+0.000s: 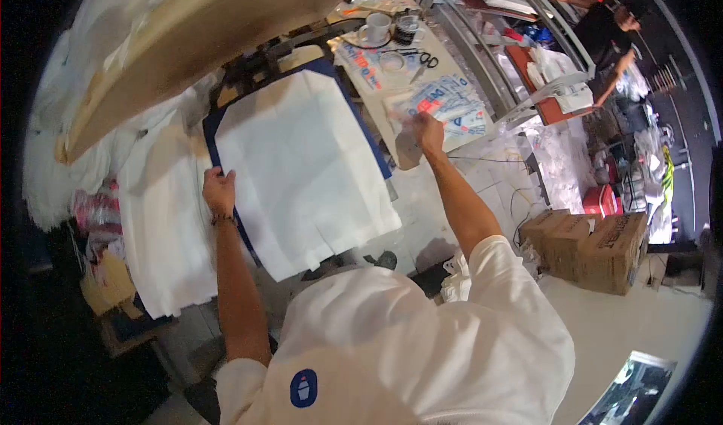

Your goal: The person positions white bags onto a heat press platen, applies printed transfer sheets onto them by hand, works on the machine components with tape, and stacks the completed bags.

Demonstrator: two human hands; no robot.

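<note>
A white fabric piece (301,161), shaped like a flat bag with creases near its lower edge, lies over a navy-blue board (374,143). At its left edge is my left hand (219,191), fingers closed on the fabric's side with the thumb on top. My right hand (429,134) is over the side table, at the near edge of a pile of clear sheets printed in blue and red (459,109). Its fingers are pinched together and slightly blurred; whatever lies between them is too unclear to name.
A large tan padded panel (188,48) hangs above the board. More white fabric (162,222) lies at left. On the side table are a white mug (375,28), tape roll (392,61) and scissors (427,60). Cardboard boxes (614,252) stand right; another person (606,37) is behind a metal frame.
</note>
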